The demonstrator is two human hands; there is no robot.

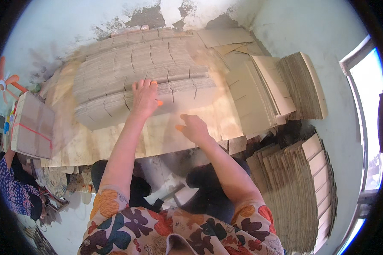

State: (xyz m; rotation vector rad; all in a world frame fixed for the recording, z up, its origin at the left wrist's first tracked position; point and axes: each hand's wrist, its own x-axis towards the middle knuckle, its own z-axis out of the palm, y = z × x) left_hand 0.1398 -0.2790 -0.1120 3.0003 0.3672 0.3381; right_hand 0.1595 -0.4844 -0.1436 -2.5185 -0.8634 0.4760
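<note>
My left hand (pixel 145 100) rests on the front row of slotted cardboard pieces (pixel 108 107), its fingers apart over their upper edges. Orange covers sit on some of its fingertips. Lower and to the right, my right hand (pixel 194 128) hovers over the bare front part of the wooden table (pixel 166 142), with nothing in it. Its fingers are slightly bent and apart, and orange shows on its thumb side. Behind the front row, more cardboard pieces (pixel 132 63) stand packed upright in long rows.
At the table's right lie flat slotted sheets (pixel 249 95) and a leaning stack (pixel 300 87). Below them stand more cardboard bundles (pixel 291 191). A box with a red strap (pixel 33 125) stands at the left, near another person in a patterned top (pixel 15 187) and an orange fan (pixel 3 85).
</note>
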